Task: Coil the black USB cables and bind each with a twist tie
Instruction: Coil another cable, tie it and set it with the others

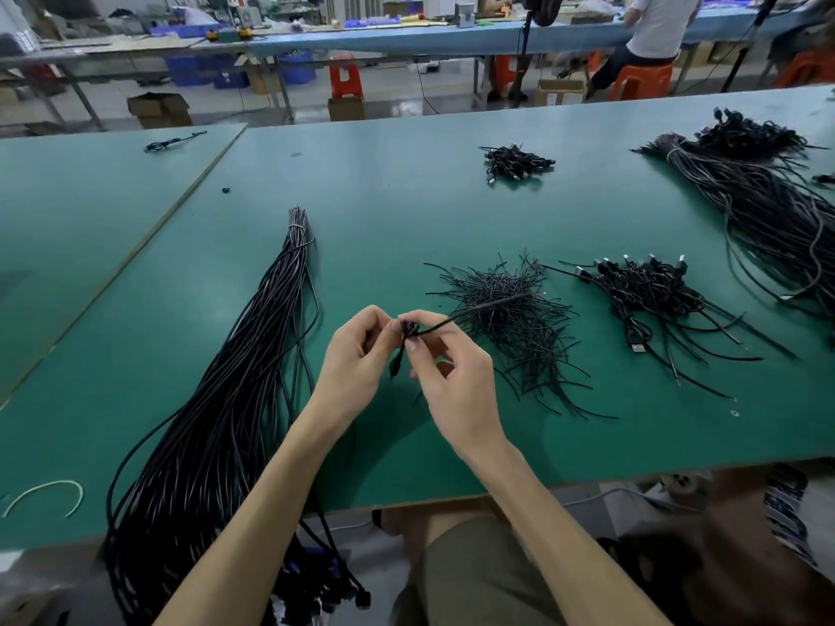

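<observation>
Both hands were up over the worktop (406, 196) near the middle of its near edge, w/ a small folded USB cable (398, 356) between them. Left hand (357, 354) had its fingers curled and pinched the cable's top from the left. Right hand (447, 377) gripped the same spot between thumb and forefinger, other fingers bent under. The cable's lower end hung down between the palms. A thin black strand (433, 327) stuck out of the pinch toward the right – couldn't tell if it was a tie or the cable's tail.

Just right of the hands lay a loose heap of twist ties (510, 318). Further right, a pile of coiled cables (646, 286) w/ plugs showing. Toward the far edge sat a smaller pile (515, 162), well apart from the rest.

At the far right corner – a big bound bundle (768, 205) of long cables, fanned toward the right edge. Left of the hands, a long cable bundle (235, 399), tied at its far tip, ran across the worktop and drooped over the near edge. A white loop (45, 494) lay by the near left corner. A single cable (174, 141) rested on the adjoining panel at far left.
</observation>
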Tool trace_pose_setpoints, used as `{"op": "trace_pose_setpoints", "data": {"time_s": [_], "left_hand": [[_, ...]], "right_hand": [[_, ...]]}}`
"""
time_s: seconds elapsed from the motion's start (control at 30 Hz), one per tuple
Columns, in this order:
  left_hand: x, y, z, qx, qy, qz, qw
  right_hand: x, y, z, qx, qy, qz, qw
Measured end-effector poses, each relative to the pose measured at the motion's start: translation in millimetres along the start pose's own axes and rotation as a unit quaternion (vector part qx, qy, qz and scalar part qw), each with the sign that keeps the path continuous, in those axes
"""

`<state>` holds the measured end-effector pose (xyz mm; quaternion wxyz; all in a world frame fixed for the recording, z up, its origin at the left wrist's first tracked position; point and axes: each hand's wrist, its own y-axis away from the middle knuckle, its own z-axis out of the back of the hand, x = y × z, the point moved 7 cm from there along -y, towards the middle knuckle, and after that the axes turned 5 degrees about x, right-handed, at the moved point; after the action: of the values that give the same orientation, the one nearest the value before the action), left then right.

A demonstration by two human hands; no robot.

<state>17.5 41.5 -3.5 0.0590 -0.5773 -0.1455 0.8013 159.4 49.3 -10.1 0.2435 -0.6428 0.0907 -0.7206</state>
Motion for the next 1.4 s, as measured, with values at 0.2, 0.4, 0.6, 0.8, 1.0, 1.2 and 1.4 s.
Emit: {"op": "trace_pose_setpoints", "data": {"time_s": [0.2, 0.4, 0.6, 0.8, 1.0, 1.2, 1.4], "left_hand": [[9.6, -1.7, 10.4, -0.057, 0.053, 0.018, 0.997], [9.8, -2.3, 15.0, -0.073, 0.017, 0.019, 0.997], [-0.3, -0.3, 9.2, -0.065, -0.044, -0.006, 0.997], [-0.4, 1.3, 5.2, -0.042, -0.06, -0.009, 0.997], [5.5, -0.7, 4.8, -0.028, 0.037, 0.011, 0.999], [11.8, 2.4, -5.7, 0.061, 0.203, 0.069, 0.975], [14.7, 2.3, -12.1, 0.106, 0.29, 0.11, 0.945]], "right_hand": [[3.8, 0.4, -8.7, 0.053, 0.02, 0.036, 0.998], [1.9, -0.5, -7.5, 0.049, -0.024, 0.009, 0.998], [-3.1, -1.7, -4.1, 0.036, -0.103, -0.066, 0.992], [-8.7, -3.6, 0.6, 0.016, -0.088, -0.078, 0.993], [-5.8, -2.0, 1.5, 0.014, -0.041, -0.051, 0.998], [-4.2, -1.6, 6.7, -0.015, -0.02, -0.042, 0.999], [-7.3, -1.5, 9.2, -0.029, -0.056, -0.065, 0.996]]}}
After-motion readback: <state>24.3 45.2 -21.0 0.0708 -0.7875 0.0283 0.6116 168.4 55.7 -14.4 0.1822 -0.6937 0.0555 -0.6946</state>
